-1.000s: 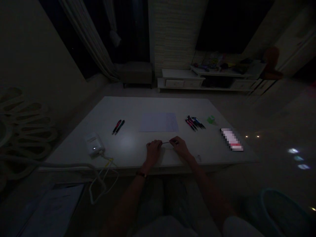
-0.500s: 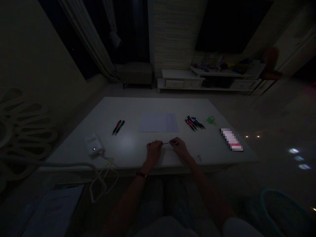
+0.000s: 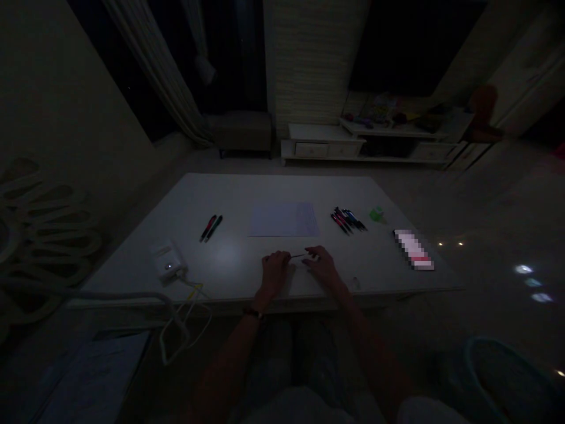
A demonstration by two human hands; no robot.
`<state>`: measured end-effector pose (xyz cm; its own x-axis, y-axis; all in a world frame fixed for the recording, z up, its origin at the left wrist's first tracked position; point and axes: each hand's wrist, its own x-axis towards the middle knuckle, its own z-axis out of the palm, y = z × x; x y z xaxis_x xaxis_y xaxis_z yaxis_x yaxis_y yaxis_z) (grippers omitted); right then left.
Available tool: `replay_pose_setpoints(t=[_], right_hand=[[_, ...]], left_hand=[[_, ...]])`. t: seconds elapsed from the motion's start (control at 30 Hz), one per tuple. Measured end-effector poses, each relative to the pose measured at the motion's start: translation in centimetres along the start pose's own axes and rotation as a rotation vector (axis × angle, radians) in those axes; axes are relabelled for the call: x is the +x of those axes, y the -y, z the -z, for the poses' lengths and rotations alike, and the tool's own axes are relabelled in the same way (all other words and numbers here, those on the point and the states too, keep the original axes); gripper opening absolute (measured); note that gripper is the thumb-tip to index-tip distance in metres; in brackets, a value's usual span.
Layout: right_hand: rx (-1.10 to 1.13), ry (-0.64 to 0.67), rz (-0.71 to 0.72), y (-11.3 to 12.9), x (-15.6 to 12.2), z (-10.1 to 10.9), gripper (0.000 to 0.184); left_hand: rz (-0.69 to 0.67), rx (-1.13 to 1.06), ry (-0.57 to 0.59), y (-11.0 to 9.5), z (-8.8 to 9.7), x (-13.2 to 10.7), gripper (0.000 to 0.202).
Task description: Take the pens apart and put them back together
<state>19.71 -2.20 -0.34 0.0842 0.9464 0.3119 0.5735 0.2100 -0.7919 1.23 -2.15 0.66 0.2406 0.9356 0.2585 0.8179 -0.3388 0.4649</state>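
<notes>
In the dim light, my left hand (image 3: pixel 275 271) is closed at the near middle of the table, gripping one end of a thin dark rod (image 3: pixel 297 256), perhaps a pen refill. The rod points right, toward my right hand (image 3: pixel 323 266). My right thumb and index finger stand apart around the rod's far end. A small dark piece shows between those fingers, too dim to name. Beyond both hands lies a white sheet of paper (image 3: pixel 282 220), with faint lines on its right part.
Two pens (image 3: pixel 211 228) lie left on the white table (image 3: pixel 238 191); several more pens (image 3: pixel 348 221) lie right. Nearby are a green cube-like item (image 3: pixel 376 214), a blurred-out phone (image 3: pixel 414 250), a small clear piece (image 3: pixel 356 282) and a white box (image 3: pixel 168 259) with cables.
My right thumb has moved away from the rod and the index finger, widening the gap between them. My left hand keeps its place on the rod.
</notes>
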Motion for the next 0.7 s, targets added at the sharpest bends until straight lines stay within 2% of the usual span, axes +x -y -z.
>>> replay_pose_setpoints(t=[0.1, 0.2, 0.4, 0.53, 0.7], right_hand=[[-0.247, -0.176, -0.05, -2.0, -0.5, 2.5, 0.025], [-0.345, -0.16, -0.088, -3.1, -0.7, 4.0, 0.021], [-0.002, 0.068, -0.069, -1.4, -0.3, 3.8, 0.019], [0.065, 0.07, -0.01, -0.1, 0.0, 3.5, 0.02], [0.056, 0.087, 0.029, -0.3, 0.0, 3.3, 0.019]], left_hand=[[0.003, -0.004, 0.013, -0.1, 0.1, 0.0, 0.02], [0.02, 0.002, 0.032, -0.3, 0.3, 0.2, 0.02], [0.006, 0.004, 0.032, -0.3, 0.4, 0.2, 0.019], [0.003, 0.02, 0.015, -0.3, 0.3, 0.1, 0.02], [0.01, 0.03, 0.025, -0.3, 0.3, 0.2, 0.02]])
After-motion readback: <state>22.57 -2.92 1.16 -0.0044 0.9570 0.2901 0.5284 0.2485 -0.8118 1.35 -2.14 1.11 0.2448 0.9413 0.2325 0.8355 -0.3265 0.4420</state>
